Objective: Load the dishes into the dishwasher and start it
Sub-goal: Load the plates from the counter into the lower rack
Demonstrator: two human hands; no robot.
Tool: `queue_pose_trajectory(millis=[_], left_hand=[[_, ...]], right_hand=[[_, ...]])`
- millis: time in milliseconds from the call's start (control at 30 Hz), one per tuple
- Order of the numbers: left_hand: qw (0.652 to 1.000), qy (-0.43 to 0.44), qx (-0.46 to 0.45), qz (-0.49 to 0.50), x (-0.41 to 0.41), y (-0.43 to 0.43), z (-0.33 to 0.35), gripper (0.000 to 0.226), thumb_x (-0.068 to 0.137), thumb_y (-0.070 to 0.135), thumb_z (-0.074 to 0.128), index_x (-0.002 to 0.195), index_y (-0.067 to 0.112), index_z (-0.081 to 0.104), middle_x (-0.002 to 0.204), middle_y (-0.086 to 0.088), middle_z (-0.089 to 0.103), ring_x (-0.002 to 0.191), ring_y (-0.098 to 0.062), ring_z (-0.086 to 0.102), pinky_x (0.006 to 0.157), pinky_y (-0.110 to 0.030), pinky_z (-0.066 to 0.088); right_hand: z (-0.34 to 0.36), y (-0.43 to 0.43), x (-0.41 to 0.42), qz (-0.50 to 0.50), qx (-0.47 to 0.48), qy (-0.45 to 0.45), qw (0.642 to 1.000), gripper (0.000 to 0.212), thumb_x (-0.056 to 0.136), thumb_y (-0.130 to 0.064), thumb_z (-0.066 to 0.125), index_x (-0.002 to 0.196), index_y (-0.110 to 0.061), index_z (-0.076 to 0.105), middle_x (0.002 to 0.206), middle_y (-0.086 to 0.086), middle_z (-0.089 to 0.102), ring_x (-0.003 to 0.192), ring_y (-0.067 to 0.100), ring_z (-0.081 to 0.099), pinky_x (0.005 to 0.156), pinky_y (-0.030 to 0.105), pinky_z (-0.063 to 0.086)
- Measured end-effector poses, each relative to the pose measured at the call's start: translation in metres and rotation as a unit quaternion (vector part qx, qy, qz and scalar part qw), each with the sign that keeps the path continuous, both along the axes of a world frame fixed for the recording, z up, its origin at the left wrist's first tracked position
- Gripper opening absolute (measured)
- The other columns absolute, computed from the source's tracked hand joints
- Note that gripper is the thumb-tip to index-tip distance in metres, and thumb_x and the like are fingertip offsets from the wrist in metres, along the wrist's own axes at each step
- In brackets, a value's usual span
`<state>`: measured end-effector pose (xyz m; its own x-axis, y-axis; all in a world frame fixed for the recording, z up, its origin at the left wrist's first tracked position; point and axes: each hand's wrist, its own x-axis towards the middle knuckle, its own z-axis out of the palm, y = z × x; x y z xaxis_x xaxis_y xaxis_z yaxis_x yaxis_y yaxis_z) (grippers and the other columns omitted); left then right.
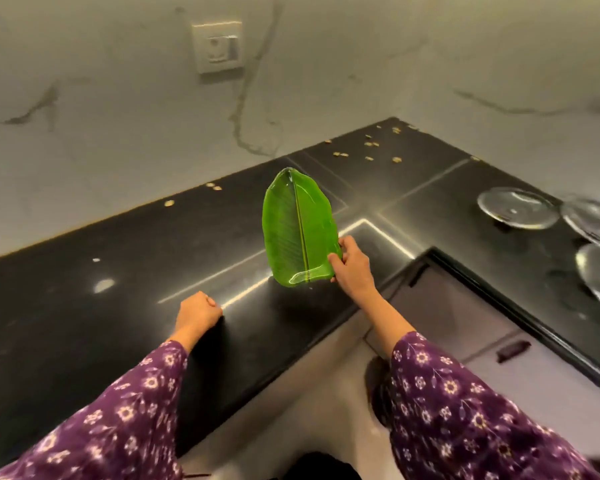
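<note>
A green leaf-shaped plate (297, 226) is held tilted above the black countertop (118, 271). My right hand (352, 263) grips it at its lower right edge, thumb on the rim. My left hand (198, 311) is curled into a fist, holds nothing and rests on the countertop near its front edge. Three clear glass plates (516, 207) lie on the counter at the far right. No dishwasher is visible.
The counter forms an L around a corner. Small tan crumbs (371, 145) are scattered near the marble wall, which carries a socket plate (217, 46). Grey drawer fronts with dark handles (511, 349) sit below the right counter. Pale floor shows below.
</note>
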<state>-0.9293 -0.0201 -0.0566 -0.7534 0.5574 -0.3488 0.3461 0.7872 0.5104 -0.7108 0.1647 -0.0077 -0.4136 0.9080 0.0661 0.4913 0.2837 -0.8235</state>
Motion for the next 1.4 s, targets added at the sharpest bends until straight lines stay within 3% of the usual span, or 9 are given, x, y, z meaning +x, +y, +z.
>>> queue_pose_trajectory(millis=[133,267,333,467,733,867,1000,1167,1400], left_hand=[[0.987,-0.002,0.086,-0.137,0.078,0.039,0.01,0.007,0.081,0.01,0.066,0.085,0.005,0.061,0.086,-0.013,0.066,0.09,-0.029,0.061,0.077,-0.032,0.043],[0.947,0.003,0.108,-0.302,0.167,0.073,0.019,0.008,0.079,0.011,0.068,0.078,0.011,0.06,0.075,-0.005,0.063,0.075,-0.02,0.057,0.066,-0.026,0.036],[0.917,0.004,0.088,-0.39,0.215,0.088,0.019,0.007,0.081,0.011,0.069,0.083,0.007,0.064,0.079,-0.007,0.066,0.077,-0.019,0.058,0.069,-0.026,0.04],[0.857,0.005,0.069,-0.511,0.316,0.101,0.019,0.008,0.083,0.012,0.068,0.086,0.006,0.065,0.08,-0.005,0.065,0.079,-0.018,0.058,0.077,-0.028,0.041],[0.729,-0.026,0.022,-0.684,0.532,0.058,-0.008,0.007,0.085,0.016,0.067,0.082,0.012,0.061,0.078,0.0,0.063,0.076,-0.014,0.055,0.072,-0.022,0.038],[0.673,-0.051,-0.007,-0.738,0.624,0.009,-0.025,0.013,0.084,0.012,0.064,0.074,0.016,0.058,0.074,0.0,0.062,0.073,-0.014,0.057,0.067,-0.02,0.035],[0.638,-0.071,-0.046,-0.766,0.685,-0.037,-0.051,0.028,0.083,0.01,0.063,0.063,0.024,0.049,0.071,-0.001,0.063,0.071,-0.014,0.058,0.068,-0.024,0.039],[0.607,-0.091,-0.081,-0.785,0.725,-0.066,-0.092,0.022,0.085,0.013,0.061,0.067,0.022,0.053,0.066,0.005,0.06,0.061,-0.006,0.055,0.054,-0.011,0.035],[0.578,-0.078,-0.143,-0.8,0.727,-0.075,-0.17,0.006,0.087,0.013,0.06,0.083,0.01,0.063,0.075,0.001,0.064,0.068,-0.008,0.058,0.058,-0.008,0.039]], right_hand=[[0.005,-0.015,0.103,-0.112,0.014,-0.002,0.994,0.014,0.089,-0.007,0.053,0.103,-0.006,0.049,0.067,0.022,0.054,0.063,0.04,0.06,0.07,0.053,0.051],[0.003,-0.041,0.207,-0.218,0.024,-0.012,0.976,0.013,0.089,-0.007,0.053,0.101,-0.008,0.05,0.062,0.016,0.052,0.061,0.038,0.059,0.067,0.051,0.05],[0.0,-0.06,0.263,-0.271,0.031,-0.016,0.962,0.014,0.088,-0.006,0.054,0.101,-0.006,0.05,0.061,0.011,0.049,0.058,0.032,0.054,0.062,0.045,0.049],[-0.009,-0.112,0.372,-0.379,0.039,-0.026,0.924,0.017,0.089,-0.005,0.055,0.106,-0.001,0.053,0.065,0.001,0.046,0.06,0.019,0.043,0.058,0.029,0.029],[-0.044,-0.263,0.555,-0.541,-0.013,-0.087,0.837,0.017,0.088,-0.003,0.051,0.105,0.0,0.049,0.055,-0.005,0.039,0.057,0.027,0.047,0.056,0.035,0.029],[-0.071,-0.331,0.622,-0.572,-0.075,-0.124,0.807,0.014,0.09,-0.003,0.049,0.103,-0.002,0.046,0.059,-0.002,0.04,0.052,0.023,0.042,0.051,0.031,0.026],[-0.11,-0.379,0.664,-0.568,-0.164,-0.156,0.791,0.023,0.089,-0.003,0.047,0.111,0.002,0.043,0.077,0.018,0.055,0.07,0.033,0.056,0.056,0.036,0.036],[-0.176,-0.41,0.682,-0.546,-0.284,-0.164,0.771,0.03,0.092,-0.008,0.046,0.121,-0.001,0.042,0.098,0.025,0.061,0.087,0.038,0.06,0.065,0.038,0.043],[-0.289,-0.404,0.667,-0.481,-0.386,-0.209,0.759,0.019,0.091,-0.005,0.044,0.109,-0.003,0.05,0.1,0.018,0.064,0.089,0.035,0.064,0.064,0.035,0.044]])
